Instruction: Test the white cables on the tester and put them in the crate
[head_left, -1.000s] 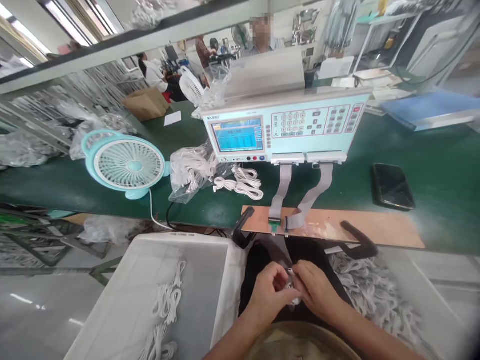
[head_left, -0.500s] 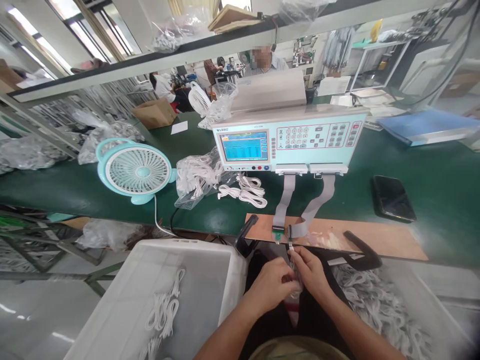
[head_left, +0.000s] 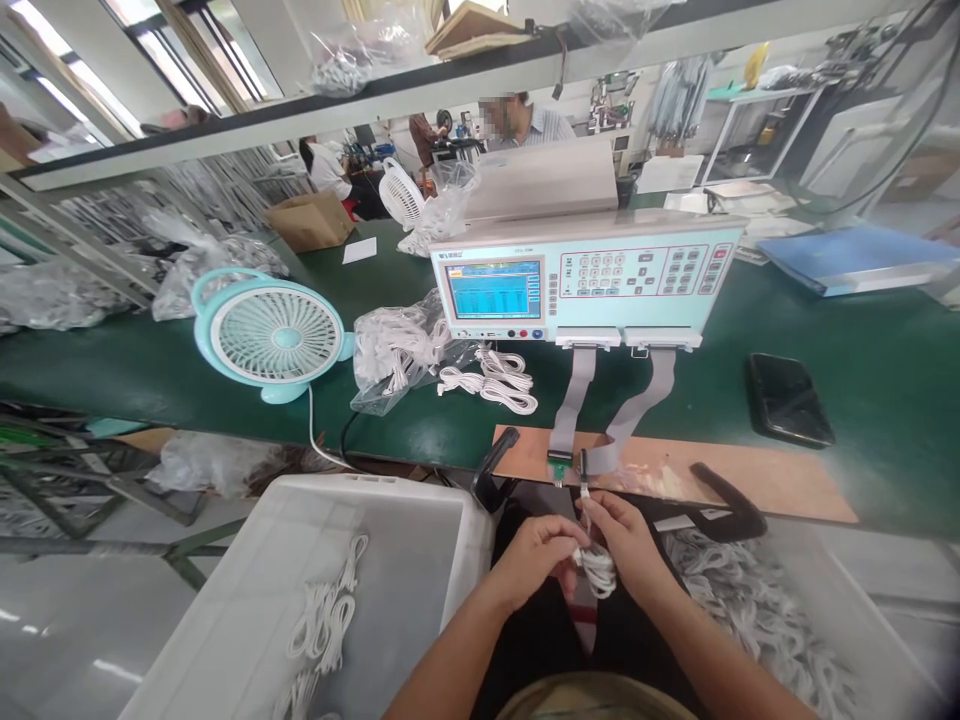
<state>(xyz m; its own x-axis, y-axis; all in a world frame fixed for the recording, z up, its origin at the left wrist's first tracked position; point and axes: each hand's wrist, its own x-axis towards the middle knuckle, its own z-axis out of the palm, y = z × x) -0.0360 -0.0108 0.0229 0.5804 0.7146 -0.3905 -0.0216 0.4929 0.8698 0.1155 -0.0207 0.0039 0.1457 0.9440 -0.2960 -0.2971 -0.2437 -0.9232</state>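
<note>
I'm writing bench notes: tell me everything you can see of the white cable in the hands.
The white cable is thin, plastic-looking and gathered into a looped bundle hanging above the lap. The left hand grips it near what looks like one end; the right hand holds a pale plug end up against the black connector. Whether it is fully seated cannot be told.

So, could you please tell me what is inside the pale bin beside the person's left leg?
Inside the pale bin lie several looped bundles of white cable. Whatever is directly beneath them is covered, and the bin's near end falls outside the picture.
</note>
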